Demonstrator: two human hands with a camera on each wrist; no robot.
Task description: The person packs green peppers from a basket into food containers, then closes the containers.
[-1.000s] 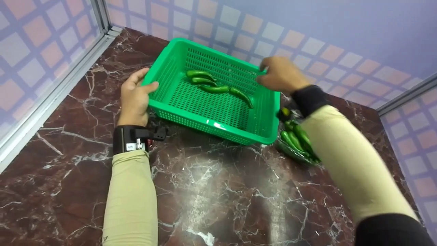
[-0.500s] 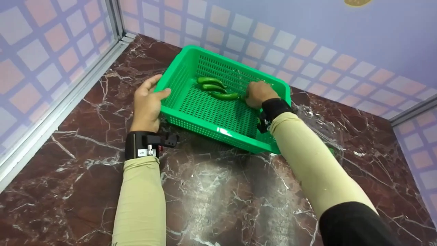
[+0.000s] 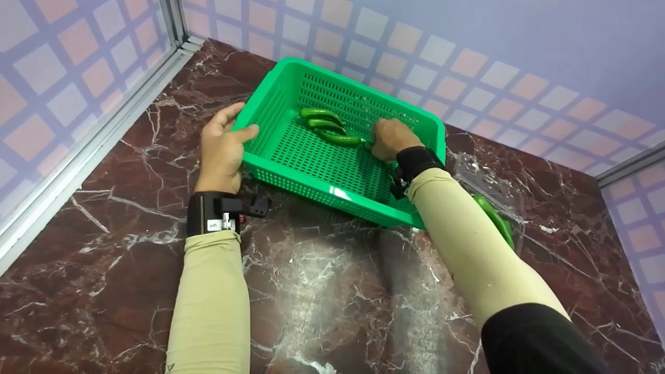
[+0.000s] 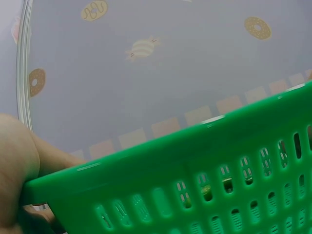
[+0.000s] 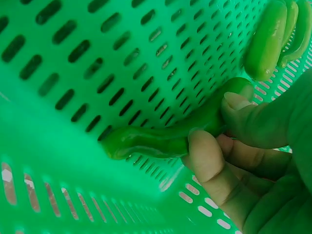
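Observation:
My left hand [image 3: 223, 150] grips the left end of a green perforated plastic basket [image 3: 296, 175], its thumb over the rim. Inside the basket, toward its right end, my right hand [image 3: 393, 139] is down near the floor. The right wrist view has the thumb and fingers pinching a curved, glossy green chili pepper [image 5: 200, 119], whose far tip points at the basket corner. Several like it lie to its left, among them a pepper [image 3: 319, 113] by the back wall and another pepper [image 3: 340, 139] close to the hand. In the head view the right hand mostly hides the held one.
Right of the basket stands a clear plastic tray [image 3: 480, 171] with green peppers [image 3: 491, 221], partly behind my right forearm. A tiled-pattern wall [image 3: 415, 52] rises behind the basket, and a metal-framed panel [image 3: 78, 93] closes the left. The marble-patterned tabletop [image 3: 311, 311] extends in front.
From over the basket's back right rim, my right hand has come down left into the basket, onto a pepper. My left hand keeps its grip on the rim. The head view has shifted slightly.

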